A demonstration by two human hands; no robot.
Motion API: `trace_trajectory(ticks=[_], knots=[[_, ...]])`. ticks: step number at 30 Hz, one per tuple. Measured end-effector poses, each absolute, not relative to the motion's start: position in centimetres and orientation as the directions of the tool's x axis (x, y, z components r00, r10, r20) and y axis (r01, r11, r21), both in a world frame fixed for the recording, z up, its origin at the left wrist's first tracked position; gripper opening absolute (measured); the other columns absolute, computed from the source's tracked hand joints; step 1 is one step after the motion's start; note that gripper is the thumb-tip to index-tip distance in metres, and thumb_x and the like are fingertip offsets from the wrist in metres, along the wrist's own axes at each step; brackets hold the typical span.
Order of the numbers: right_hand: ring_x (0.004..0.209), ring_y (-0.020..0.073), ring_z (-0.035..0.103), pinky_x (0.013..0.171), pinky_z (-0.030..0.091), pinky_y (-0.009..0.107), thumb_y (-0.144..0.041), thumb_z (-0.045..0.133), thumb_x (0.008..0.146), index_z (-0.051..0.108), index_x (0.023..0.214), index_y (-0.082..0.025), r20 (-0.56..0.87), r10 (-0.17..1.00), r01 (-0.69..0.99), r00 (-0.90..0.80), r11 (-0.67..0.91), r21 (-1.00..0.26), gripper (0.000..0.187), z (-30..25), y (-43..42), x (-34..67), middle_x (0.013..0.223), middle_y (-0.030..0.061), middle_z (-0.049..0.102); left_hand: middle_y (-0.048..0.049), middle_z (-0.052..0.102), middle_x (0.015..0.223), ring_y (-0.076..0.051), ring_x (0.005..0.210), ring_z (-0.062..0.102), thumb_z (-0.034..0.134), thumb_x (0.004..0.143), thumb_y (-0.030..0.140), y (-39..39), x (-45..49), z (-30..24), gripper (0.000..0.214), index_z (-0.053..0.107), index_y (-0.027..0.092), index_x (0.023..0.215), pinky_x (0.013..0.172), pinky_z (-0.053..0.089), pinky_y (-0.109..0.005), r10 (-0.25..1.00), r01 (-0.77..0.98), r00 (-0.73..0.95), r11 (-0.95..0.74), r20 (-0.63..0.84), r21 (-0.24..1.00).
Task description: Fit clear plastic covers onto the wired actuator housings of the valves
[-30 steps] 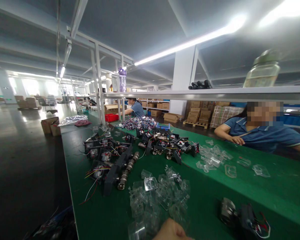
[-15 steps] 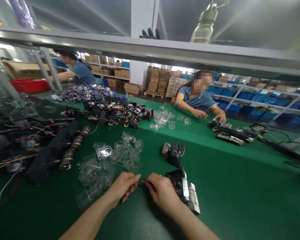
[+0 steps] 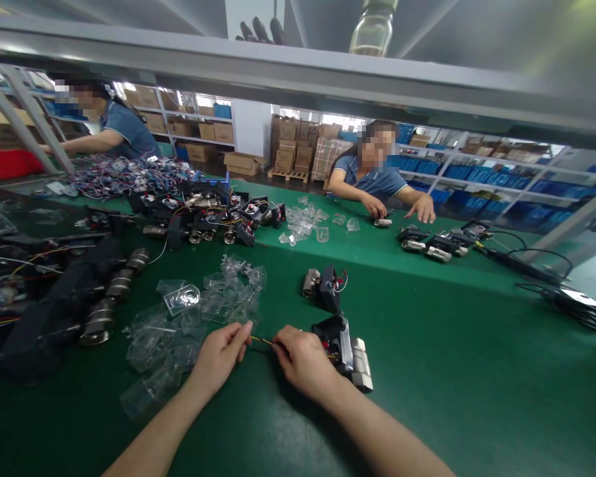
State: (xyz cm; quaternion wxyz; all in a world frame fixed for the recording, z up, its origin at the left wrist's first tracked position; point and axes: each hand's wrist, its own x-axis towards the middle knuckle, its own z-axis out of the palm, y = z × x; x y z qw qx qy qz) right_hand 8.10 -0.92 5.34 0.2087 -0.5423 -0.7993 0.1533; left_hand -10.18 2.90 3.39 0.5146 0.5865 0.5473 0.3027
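Between my two hands runs a thin yellow wire [image 3: 261, 340], with a dark section along it. My left hand [image 3: 223, 354] pinches one end between thumb and forefinger. My right hand [image 3: 302, 361] is closed on the other part, close to a black housing with a metal valve body [image 3: 361, 364] on its right side. Loose wires show inside that housing, partly behind my right hand. Just beyond it stands a second black unit [image 3: 330, 289] with a metal fitting on its left and red and white wires. Clear plastic covers [image 3: 166, 338] lie in a heap beside my left hand.
Black valve units [image 3: 99, 291] with wires crowd the left side. A pile of wired parts [image 3: 129, 175] lies at the back left. Across the green table [image 3: 451, 358] a co-worker's hands [image 3: 422, 209] are near more units. A metal shelf beam [image 3: 278, 73] crosses overhead.
The view has shifted, so things appear further left and slightly higher. More yellow wire shows between my hands. The co-worker opposite has moved one hand off the units, fingers spread.
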Motion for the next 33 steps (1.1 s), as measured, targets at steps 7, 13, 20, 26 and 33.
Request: trace_trajectory(ticks=[7,13,20,26,33], knots=[[0.076,0.0154,0.061,0.068,0.043,0.022,-0.013,0.047,0.087,0.059,0.083,-0.016,0.183,0.95,0.79,-0.254,0.313,-0.527,0.013,5.1,-0.8,8.0,0.082,0.005,0.064,-0.012,0.059,0.108,-0.029,0.1,0.053,0.054,0.082,0.043,3.5,-11.5,2.4,0.043,0.052,0.017,0.116,0.081,0.048,-0.042,0.815,0.798,0.226,-0.469,0.533,0.378],[0.077,0.0153,0.061,0.07,0.044,0.023,-0.012,0.048,0.086,0.06,0.082,-0.015,0.196,0.956,0.784,-0.218,0.291,-0.548,0.013,5.0,-0.8,7.9,0.082,0.0054,0.065,-0.0186,0.055,0.111,-0.035,0.104,0.049,0.065,0.073,0.038,4.1,-10.2,0.7,0.061,0.046,0.007,0.121,0.083,0.048,-0.046,0.797,0.898,0.298,-0.42,0.524,0.128],[0.076,0.016,0.062,0.068,0.043,0.023,-0.013,0.049,0.086,0.061,0.083,-0.015,0.18,0.965,0.8,-0.19,0.259,-0.541,0.013,5.6,-1.1,7.7,0.081,0.0054,0.065,-0.0163,0.051,0.121,-0.031,0.117,0.047,0.056,0.079,0.019,4.2,-10.0,1.2,0.048,0.039,0.014,0.125,0.096,0.043,-0.05,0.673,0.751,0.344,-0.616,0.655,0.238],[0.076,0.0159,0.062,0.067,0.042,0.023,-0.015,0.048,0.085,0.06,0.082,-0.015,0.179,0.963,0.8,-0.201,0.267,-0.537,0.012,5.5,-1.1,7.7,0.081,0.0053,0.065,-0.0146,0.045,0.131,-0.028,0.123,0.045,0.051,0.083,0.011,3.5,-9.7,1.8,0.051,0.035,0.02,0.13,0.1,0.043,-0.049,0.612,0.598,0.396,-0.738,0.685,0.313],[0.075,0.0156,0.06,0.067,0.041,0.023,-0.016,0.049,0.084,0.059,0.079,-0.016,0.153,0.964,0.808,-0.219,0.266,-0.526,0.011,5.7,-1.2,7.7,0.079,0.0044,0.065,-0.0146,0.046,0.13,-0.027,0.122,0.047,0.054,0.083,0.011,3.0,-9.4,2.1,0.053,0.035,0.019,0.131,0.101,0.043,-0.05,0.588,0.564,0.4,-0.763,0.702,0.317]])
